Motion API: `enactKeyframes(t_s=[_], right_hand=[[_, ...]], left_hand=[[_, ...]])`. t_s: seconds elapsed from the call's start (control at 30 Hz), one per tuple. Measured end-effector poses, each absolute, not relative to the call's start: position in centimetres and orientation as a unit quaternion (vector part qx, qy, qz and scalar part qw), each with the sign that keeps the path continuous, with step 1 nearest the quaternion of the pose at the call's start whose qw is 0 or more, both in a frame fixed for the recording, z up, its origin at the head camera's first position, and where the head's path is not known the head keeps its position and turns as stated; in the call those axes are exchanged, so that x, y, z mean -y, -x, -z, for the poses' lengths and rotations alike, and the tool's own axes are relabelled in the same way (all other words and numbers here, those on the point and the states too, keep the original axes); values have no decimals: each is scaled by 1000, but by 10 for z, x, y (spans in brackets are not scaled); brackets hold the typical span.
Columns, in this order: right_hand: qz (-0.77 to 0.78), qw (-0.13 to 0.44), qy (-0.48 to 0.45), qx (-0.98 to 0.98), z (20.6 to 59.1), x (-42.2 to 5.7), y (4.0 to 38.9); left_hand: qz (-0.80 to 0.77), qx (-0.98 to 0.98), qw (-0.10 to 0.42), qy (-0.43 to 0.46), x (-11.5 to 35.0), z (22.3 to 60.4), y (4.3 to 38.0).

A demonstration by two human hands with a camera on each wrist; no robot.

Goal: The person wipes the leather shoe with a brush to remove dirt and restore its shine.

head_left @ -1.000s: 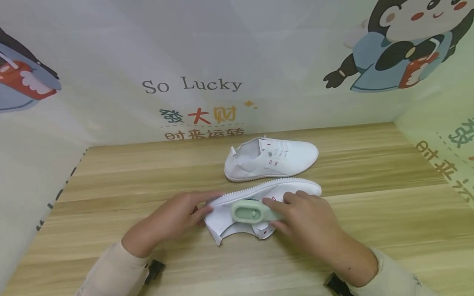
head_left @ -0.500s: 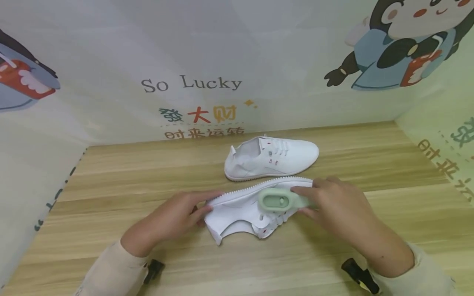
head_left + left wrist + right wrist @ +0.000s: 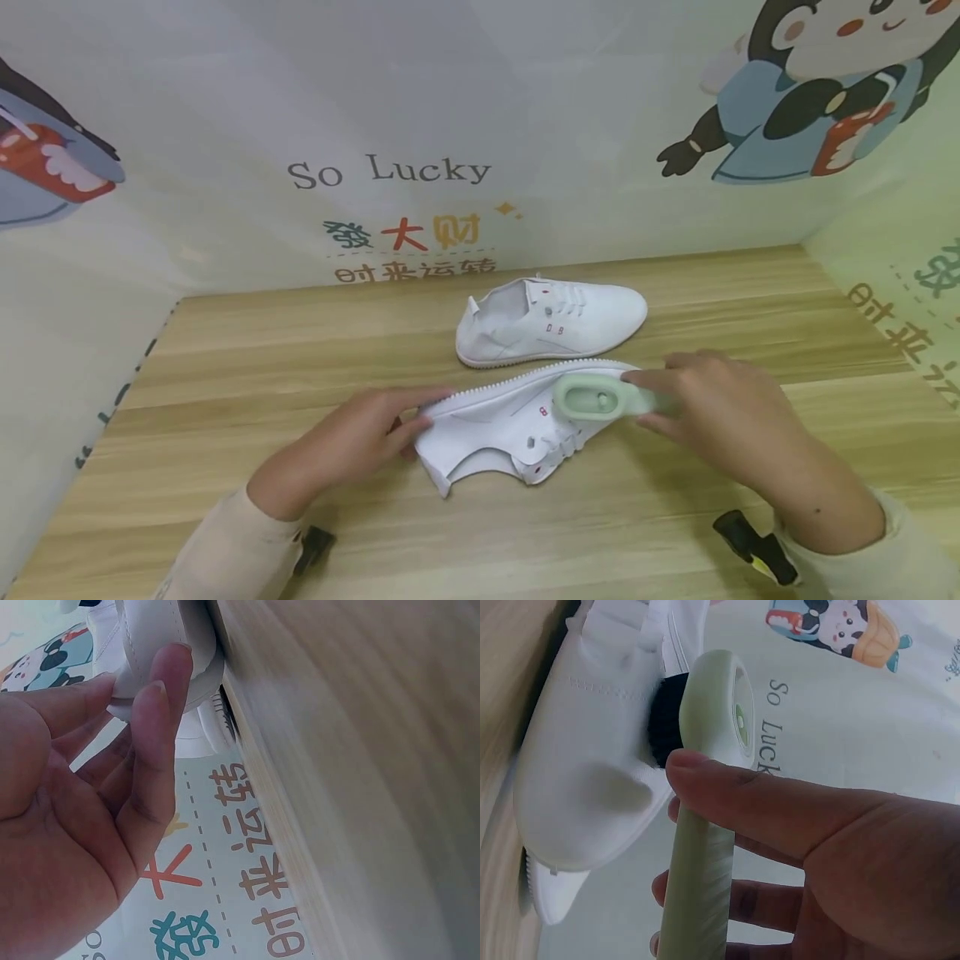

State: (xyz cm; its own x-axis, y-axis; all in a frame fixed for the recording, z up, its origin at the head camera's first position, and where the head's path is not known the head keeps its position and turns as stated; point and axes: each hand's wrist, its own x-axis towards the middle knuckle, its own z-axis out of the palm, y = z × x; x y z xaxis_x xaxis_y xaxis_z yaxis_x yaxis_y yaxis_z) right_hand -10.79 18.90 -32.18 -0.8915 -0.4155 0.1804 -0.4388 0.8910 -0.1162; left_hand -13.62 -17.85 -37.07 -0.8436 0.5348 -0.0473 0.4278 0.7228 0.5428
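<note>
A white sneaker (image 3: 472, 433) lies on its side, its sole edge facing the wall and its opening toward me. My left hand (image 3: 348, 446) grips it at the heel; in the left wrist view the fingers (image 3: 154, 720) and thumb pinch the heel end. A pale green scrub brush (image 3: 591, 397) is held by its handle in my right hand (image 3: 723, 408). In the right wrist view its dark bristles (image 3: 667, 720) touch the sneaker's upper, and fingers and thumb wrap the handle (image 3: 694, 892).
Right behind stands a second white sneaker (image 3: 592, 321), upright with its toe to the right. The wood-patterned tabletop (image 3: 262, 350) meets a printed backdrop (image 3: 585, 150) at the back and sides. Black straps (image 3: 753, 546) hang below the wrists.
The right hand and the brush have slid right along the sneaker's side toward the toe, uncovering the red letter and laces. The left hand stays at the heel.
</note>
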Motion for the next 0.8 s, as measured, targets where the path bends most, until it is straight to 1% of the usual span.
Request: enactKeyframes(t_s=[0.13,0.47,0.6,0.8], right_hand=[[-83,73,-220,969,322,-188,108],[-68,92,-239,964,334,-170,108],[-68,102,-239,963,337,-164,106],[-62,103,-245,962,344,-158,105]], left_hand=[[-271,-923,110,-250,179,370,136],[-286,-917,118,-250,179,370,138],[-287,-917,113,-252,177,370,139],[-284,-918,121,-249,177,371,137]])
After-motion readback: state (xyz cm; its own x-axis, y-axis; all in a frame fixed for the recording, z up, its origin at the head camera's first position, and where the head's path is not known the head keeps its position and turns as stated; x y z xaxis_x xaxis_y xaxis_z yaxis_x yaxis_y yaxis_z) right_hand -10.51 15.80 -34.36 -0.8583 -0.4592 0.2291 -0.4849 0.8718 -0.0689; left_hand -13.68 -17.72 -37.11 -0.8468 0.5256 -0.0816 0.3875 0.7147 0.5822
